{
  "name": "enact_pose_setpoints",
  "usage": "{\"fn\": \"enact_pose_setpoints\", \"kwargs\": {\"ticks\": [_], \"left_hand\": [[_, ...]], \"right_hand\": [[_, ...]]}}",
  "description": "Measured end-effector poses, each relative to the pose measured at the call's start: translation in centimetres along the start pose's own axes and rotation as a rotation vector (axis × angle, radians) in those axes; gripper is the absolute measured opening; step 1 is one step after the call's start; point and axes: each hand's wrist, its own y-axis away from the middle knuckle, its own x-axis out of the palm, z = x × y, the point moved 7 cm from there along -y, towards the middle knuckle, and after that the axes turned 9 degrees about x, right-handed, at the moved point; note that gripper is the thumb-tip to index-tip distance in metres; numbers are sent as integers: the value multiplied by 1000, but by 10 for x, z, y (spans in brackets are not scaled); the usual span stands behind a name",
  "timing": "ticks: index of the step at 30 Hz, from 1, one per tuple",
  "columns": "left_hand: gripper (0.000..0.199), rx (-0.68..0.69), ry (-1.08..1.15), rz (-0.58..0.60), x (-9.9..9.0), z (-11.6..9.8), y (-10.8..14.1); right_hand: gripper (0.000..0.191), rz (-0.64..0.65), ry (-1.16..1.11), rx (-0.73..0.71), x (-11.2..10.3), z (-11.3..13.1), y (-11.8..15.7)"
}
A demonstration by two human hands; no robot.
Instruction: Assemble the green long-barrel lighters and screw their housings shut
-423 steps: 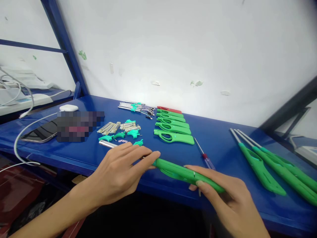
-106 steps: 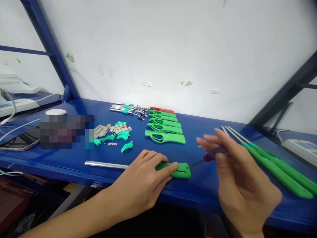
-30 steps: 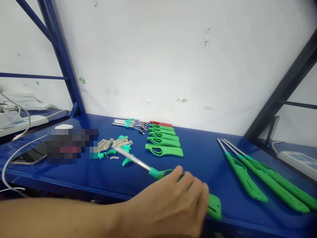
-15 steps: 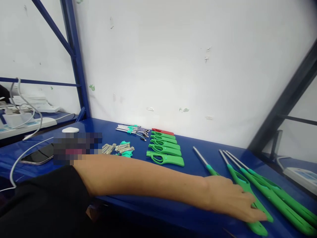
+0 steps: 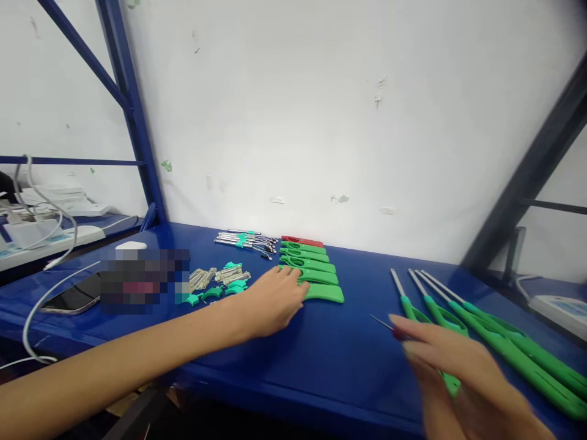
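Observation:
My left hand (image 5: 277,299) is at the near end of a row of green lighter shells (image 5: 321,267). Its fingers are curled over the left end of the nearest green shell (image 5: 326,293), which lies on the blue table. On the right, my right hand (image 5: 468,373) is blurred. It pinches a small screwdriver (image 5: 398,333) with a dark red handle, the thin metal shaft pointing left. Behind that hand lie several green long-necked lighters (image 5: 498,339) with silver tubes, one of them partly covered by the hand.
A red shell (image 5: 301,241) tops the row. Left of it are metal tubes with wires (image 5: 243,238), clear fuel-tank-like parts (image 5: 202,278) and teal pieces (image 5: 211,294). A phone (image 5: 73,294) with a cable and a white case (image 5: 131,245) lie at left; blue posts (image 5: 132,116) frame the table.
My left hand has left the long-necked lighters on the right and moved left to the nearest green shell. My right hand has come into view with the screwdriver.

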Motion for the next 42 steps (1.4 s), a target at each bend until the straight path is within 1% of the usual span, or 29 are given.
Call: {"fn": "enact_pose_setpoints", "kwargs": {"ticks": [1, 2, 3, 5, 7, 9, 11, 14, 19, 23, 27, 30, 32, 35, 39, 42], "left_hand": [[15, -35, 3, 7, 7, 6, 7], [16, -57, 8, 11, 13, 9, 11], [17, -71, 14, 15, 19, 11, 14], [19, -85, 28, 18, 26, 11, 15], [20, -90, 42, 19, 28, 9, 15], [25, -89, 56, 20, 26, 7, 15], [35, -85, 69, 22, 21, 4, 17], [50, -82, 91, 24, 12, 1, 23], [64, -112, 159, 5, -1, -6, 37], [61, -117, 200, -14, -2, -21, 49], [62, -133, 279, 0, 1, -35, 61], [55, -150, 348, -29, -1, -38, 68], [51, -161, 362, -53, -3, -33, 70], [50, -190, 316, -45, -3, -15, 66], [42, -174, 274, -5, 3, 13, 46], [25, -151, 262, 31, 15, 31, 29]], "right_hand": [[28, 92, 67, -66, 14, 9, -5], [29, 156, 133, -99, 24, 12, -9], [26, 205, 179, -130, 31, 12, -10], [21, 310, 287, -139, 42, 0, -7], [24, 375, 396, -115, 48, -18, -1], [29, 428, 476, -41, 51, -37, 7], [32, 472, 509, 37, 53, -51, 12], [36, 498, 509, 83, 54, -58, 16], [34, 504, 483, 64, 55, -57, 14], [32, 493, 459, 46, 55, -55, 14], [29, 502, 437, 35, 56, -50, 14], [30, 526, 411, 10, 58, -45, 15], [30, 566, 393, -29, 62, -40, 16], [29, 626, 373, -95, 66, -34, 18], [26, 640, 353, -114, 67, -31, 17], [26, 653, 351, -88, 67, -32, 15]]}}
